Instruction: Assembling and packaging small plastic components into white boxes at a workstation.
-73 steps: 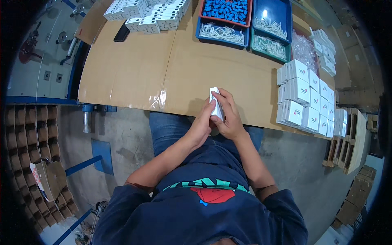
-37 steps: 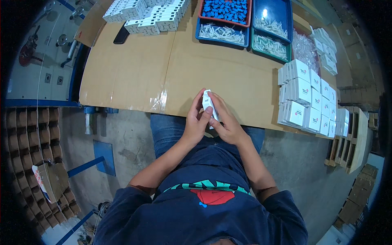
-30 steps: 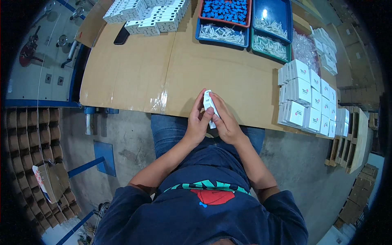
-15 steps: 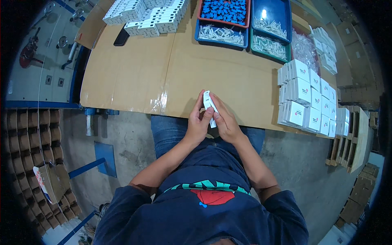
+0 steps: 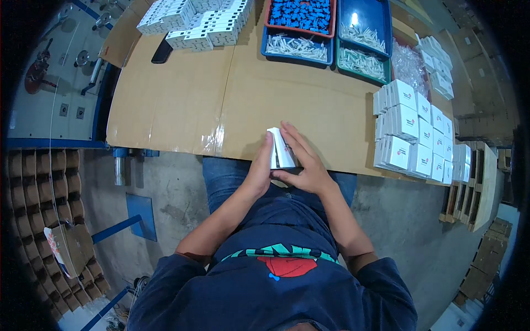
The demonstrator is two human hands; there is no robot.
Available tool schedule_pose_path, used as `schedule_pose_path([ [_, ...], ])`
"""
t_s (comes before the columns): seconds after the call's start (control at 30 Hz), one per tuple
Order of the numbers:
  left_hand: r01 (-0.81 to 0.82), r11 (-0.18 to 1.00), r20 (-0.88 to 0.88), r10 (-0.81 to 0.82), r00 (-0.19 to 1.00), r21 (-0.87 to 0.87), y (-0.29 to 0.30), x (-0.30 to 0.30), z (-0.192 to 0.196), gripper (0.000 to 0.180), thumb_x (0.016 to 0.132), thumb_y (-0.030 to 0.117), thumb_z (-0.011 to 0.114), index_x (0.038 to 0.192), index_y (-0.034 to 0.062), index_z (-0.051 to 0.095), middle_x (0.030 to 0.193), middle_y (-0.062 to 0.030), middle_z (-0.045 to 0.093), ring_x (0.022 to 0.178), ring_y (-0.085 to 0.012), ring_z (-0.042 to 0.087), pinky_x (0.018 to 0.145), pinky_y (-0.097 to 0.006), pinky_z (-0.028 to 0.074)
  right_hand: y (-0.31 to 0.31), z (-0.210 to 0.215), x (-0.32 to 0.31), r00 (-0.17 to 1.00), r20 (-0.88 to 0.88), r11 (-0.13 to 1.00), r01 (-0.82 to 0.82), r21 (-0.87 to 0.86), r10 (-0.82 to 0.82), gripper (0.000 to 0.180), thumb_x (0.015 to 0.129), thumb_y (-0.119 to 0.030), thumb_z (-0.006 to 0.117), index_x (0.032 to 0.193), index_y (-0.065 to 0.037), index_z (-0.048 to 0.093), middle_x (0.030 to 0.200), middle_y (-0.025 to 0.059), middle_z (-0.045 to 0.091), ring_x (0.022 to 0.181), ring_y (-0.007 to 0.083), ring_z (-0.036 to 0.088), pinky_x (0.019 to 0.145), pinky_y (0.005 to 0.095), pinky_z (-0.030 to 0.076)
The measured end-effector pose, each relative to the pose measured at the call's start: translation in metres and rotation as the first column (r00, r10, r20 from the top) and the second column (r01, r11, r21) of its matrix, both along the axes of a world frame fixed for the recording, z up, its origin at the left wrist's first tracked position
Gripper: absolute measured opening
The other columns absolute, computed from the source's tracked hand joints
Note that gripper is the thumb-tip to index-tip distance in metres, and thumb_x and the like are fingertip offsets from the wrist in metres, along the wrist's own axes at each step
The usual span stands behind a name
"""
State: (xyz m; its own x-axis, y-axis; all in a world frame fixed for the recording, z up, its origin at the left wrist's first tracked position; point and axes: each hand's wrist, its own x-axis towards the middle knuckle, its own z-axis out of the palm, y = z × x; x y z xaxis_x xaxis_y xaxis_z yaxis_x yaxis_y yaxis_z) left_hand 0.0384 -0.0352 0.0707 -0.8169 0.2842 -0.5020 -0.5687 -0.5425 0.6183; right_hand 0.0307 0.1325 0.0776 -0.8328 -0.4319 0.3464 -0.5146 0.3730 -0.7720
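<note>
A small white box [image 5: 275, 149] is held between my two hands above the table's near edge. Its narrow side faces up, and a dark gap or line runs along it. My left hand [image 5: 258, 170] presses against its left side, fingers mostly hidden behind it. Around the right side curves my right hand [image 5: 309, 167], fingers stretched along the box and thumb at its near end. Whether the box's near flap is open I cannot make out.
Stacked white boxes [image 5: 401, 122] stand at the table's right edge. Trays hold blue pieces [image 5: 301, 15] and small white sticks [image 5: 298, 47]. At the far left are more stacked white boxes [image 5: 207, 34] and a black phone [image 5: 162, 51]. Cardboard [image 5: 165, 105] covers the table.
The box has turned in my hands and shows a wider face. My thumbs have left its top; the left thumb lies along its side and the right at its near end.
</note>
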Motion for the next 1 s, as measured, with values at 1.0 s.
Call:
schedule_pose_path([
  [1.0, -0.13, 0.961, -0.348, 0.039, 0.937, -0.244, 0.007, -0.003, -0.017, 0.05, 0.092, 0.02, 0.079, 0.131, 0.0006, 0.055, 0.11, -0.0046, 0.065, 0.1, -0.0118, 0.063, 0.087, -0.028, 0.053, 0.004, -0.01, -0.003, 0.985, 0.118, 0.984, 0.136, -0.113, -0.123, 0.037, 0.1, -0.01, 0.057, 0.135, -0.002, 0.063, 0.121, 0.021, 0.07, 0.111, 0.0353, 0.068, 0.094, 0.0394, 0.055],
])
